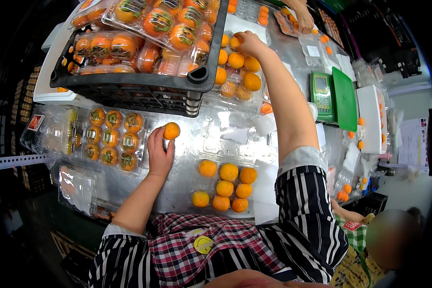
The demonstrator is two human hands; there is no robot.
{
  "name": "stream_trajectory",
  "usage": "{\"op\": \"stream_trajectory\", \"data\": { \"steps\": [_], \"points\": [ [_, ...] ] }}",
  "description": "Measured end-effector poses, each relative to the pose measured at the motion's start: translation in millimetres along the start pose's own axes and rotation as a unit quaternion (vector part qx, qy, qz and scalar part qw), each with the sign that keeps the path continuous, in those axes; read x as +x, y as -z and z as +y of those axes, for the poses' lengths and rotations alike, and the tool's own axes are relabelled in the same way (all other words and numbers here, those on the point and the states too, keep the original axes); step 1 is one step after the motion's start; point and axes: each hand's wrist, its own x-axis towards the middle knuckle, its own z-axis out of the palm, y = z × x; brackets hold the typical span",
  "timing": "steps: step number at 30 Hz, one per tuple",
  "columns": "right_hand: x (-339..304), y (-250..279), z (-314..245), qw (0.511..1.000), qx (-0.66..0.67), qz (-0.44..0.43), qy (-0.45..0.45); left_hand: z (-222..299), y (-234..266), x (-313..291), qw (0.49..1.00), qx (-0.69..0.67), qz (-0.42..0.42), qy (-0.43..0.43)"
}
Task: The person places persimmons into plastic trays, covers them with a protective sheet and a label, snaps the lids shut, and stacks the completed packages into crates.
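My left hand has its fingers closed on an orange persimmon, just above the metal table or resting on it; I cannot tell which. Stretched far forward, my right hand grips another persimmon at the top of a see-through plastic tray of persimmons. Nearer my body, several persimmons sit smooth side up in rows, with a gap at the middle left. Left of my left hand lies a pack of persimmons, their green calyxes showing.
A black crate heaped with packed persimmons stands at the far left. To the right are a green scale with its lid raised and a white foam box. Another person's hand works at the far side; a person is at lower right.
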Motion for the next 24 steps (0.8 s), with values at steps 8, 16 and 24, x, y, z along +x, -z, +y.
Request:
{"op": "stream_trajectory", "data": {
  "steps": [8,16,24],
  "points": [
    [-45.3,18.8,-4.2,0.961,0.107,0.236,0.094,1.5,2.7,-2.1,1.0,0.005,-0.006,0.003],
    [-146.1,52.0,-26.9,0.865,0.208,0.407,0.206,1.3,2.7,-1.1,1.0,0.012,0.001,-0.008],
    [-173.2,68.5,-40.7,0.7,0.609,0.354,0.117,-0.4,1.0,-0.6,1.0,0.004,0.005,-0.018]
  ]
}}
